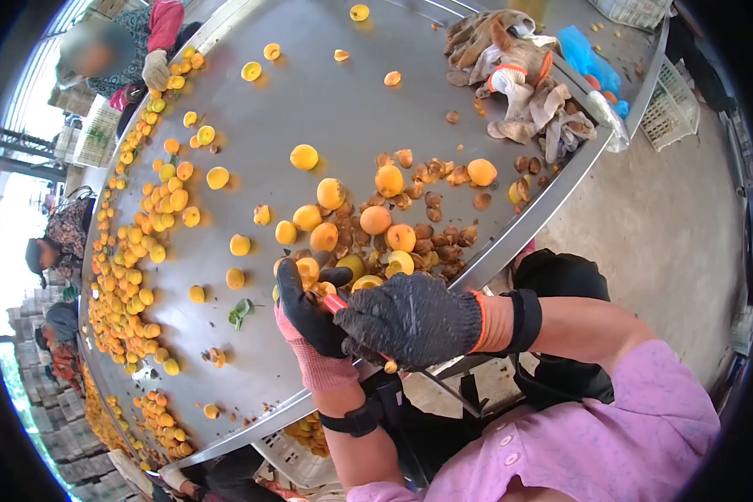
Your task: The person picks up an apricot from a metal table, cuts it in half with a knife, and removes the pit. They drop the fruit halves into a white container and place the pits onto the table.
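Note:
My left hand [303,322], in a pink glove with a dark palm, is curled around an apricot [308,269] at the table's near edge. Its fingers are partly hidden behind my right hand [414,322], which wears a black glove with an orange cuff. That hand is closed on a slim red tool [335,303]; one end meets the fruit, and most of it is covered by the fingers. Just beyond my hands lie whole apricots [375,220], cut apricot halves [400,263] and a heap of brown pits [448,243].
The metal table [259,109] has a raised rim [519,243]. Soiled gloves [519,84] and a blue plastic bag [590,58] lie at the far right. A long row of apricots [125,276] lines the left side, where co-workers sit. Below stands a white crate [289,456].

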Demonstrator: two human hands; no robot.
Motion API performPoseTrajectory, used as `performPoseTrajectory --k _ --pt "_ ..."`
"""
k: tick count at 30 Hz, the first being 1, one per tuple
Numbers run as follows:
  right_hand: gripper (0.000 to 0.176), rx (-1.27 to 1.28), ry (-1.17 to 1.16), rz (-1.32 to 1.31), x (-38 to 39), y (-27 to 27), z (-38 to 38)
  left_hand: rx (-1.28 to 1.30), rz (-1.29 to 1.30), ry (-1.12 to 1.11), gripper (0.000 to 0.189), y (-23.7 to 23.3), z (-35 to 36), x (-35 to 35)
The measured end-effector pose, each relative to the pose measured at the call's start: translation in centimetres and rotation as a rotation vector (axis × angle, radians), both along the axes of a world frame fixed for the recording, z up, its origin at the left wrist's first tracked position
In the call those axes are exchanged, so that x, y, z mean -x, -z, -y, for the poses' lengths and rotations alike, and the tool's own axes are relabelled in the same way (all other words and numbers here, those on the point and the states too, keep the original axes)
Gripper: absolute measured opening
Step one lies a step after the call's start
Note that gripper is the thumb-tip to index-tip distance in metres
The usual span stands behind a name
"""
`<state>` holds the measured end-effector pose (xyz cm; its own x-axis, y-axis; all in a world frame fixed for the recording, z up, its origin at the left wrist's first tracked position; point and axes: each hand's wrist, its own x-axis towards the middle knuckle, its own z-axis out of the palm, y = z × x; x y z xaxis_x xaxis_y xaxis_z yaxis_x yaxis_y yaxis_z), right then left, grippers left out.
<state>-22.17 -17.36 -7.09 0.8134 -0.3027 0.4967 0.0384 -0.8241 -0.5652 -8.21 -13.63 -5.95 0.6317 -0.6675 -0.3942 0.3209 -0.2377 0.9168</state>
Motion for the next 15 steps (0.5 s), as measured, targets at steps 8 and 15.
performPoseTrajectory --k 8,15 --pt "0.036 -0.157 -0.016 0.093 0.3 0.3 0.2 0.057 0.096 0.214 0.040 2.0 -1.3 -1.5" --pt "0.032 0.145 0.066 -0.052 -0.7 0.4 -1.6 0.026 -0.021 -0.069 0.043 0.7 -0.7 0.0"
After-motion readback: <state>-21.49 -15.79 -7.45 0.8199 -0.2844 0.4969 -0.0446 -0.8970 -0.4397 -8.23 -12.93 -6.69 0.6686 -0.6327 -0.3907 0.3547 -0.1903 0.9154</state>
